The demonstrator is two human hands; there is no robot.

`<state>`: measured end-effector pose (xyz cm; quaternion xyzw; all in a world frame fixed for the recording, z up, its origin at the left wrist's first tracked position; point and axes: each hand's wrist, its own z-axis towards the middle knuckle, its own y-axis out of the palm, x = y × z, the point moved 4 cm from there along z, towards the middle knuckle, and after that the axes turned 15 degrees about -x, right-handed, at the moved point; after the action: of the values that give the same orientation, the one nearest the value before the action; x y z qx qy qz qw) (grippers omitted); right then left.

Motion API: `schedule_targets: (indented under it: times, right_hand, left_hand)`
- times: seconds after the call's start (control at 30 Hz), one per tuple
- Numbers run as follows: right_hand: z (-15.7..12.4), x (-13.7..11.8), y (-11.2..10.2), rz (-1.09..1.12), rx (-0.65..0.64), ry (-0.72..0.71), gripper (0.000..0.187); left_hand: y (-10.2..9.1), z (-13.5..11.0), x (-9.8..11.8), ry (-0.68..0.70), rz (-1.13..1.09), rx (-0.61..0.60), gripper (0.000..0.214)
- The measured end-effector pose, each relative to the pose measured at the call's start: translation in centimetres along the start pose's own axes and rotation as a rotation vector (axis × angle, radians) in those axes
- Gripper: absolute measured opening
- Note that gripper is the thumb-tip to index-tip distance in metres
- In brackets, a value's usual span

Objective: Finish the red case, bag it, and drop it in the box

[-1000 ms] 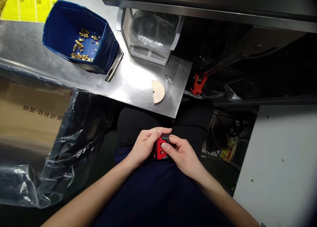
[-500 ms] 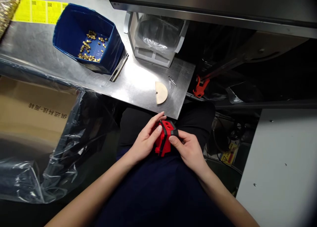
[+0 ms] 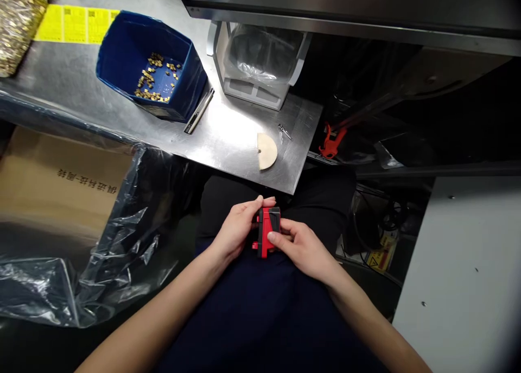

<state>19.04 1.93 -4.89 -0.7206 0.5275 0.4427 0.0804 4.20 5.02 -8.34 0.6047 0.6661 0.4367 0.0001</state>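
Note:
Above my lap, a small red and black plastic housing [image 3: 266, 233] is held between both hands. My left hand [image 3: 240, 223] grips its left side, fingers reaching round the far end. My right hand [image 3: 299, 242] pinches it from the right, thumb lying on the red face and the other fingers tucked behind. Just beyond, on the metal bench [image 3: 244, 164], lie a pale half-round disc [image 3: 267, 151] with a small notch and some small metal pins [image 3: 285, 132].
A blue bin [image 3: 118, 63] with small brass parts stands on the bench beside a pen-like cutter [image 3: 199, 111]. Behind is a grey bin [image 3: 254, 93] holding a plastic bag. A plastic-lined cardboard box [image 3: 61, 172] is at left, a white panel [image 3: 459, 264] at right.
The housing has been turned in my hands, so a narrower red and black side now faces up. My left thumb has shifted to its far end. The view has moved slightly.

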Motion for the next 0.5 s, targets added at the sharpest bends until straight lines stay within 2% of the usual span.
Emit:
schedule_targets:
  times: [0.13,0.23,0.3,0.37,0.43,0.5]
  right_hand:
    - [0.1,1.6,-2.3,0.376,0.092,-0.105,0.034]
    - [0.0,2.3,-3.3,0.5,0.071,-0.114,0.034]
    - [0.2,2.7,-3.0,0.528,0.021,-0.079,0.036]
    - [0.7,2.8,-2.2,0.545,-0.038,-0.06,0.039]
    - [1.1,2.4,-1.4,0.489,-0.141,-0.033,0.044]
    - [1.5,1.5,-1.1,0.265,-0.248,0.027,0.047]
  left_hand:
    - [-1.1,-0.5,0.0,0.098,-0.045,-0.017,0.05]
    - [-0.3,-1.0,0.0,0.075,-0.143,-0.143,0.059]
    - [0.8,-1.2,0.2,0.047,-0.229,-0.252,0.069]
    - [1.7,-1.1,0.5,0.044,-0.306,-0.31,0.074]
    - [1.9,-1.2,1.0,0.056,-0.366,-0.317,0.071]
    - [1.2,-1.8,1.7,0.092,-0.414,-0.279,0.062]
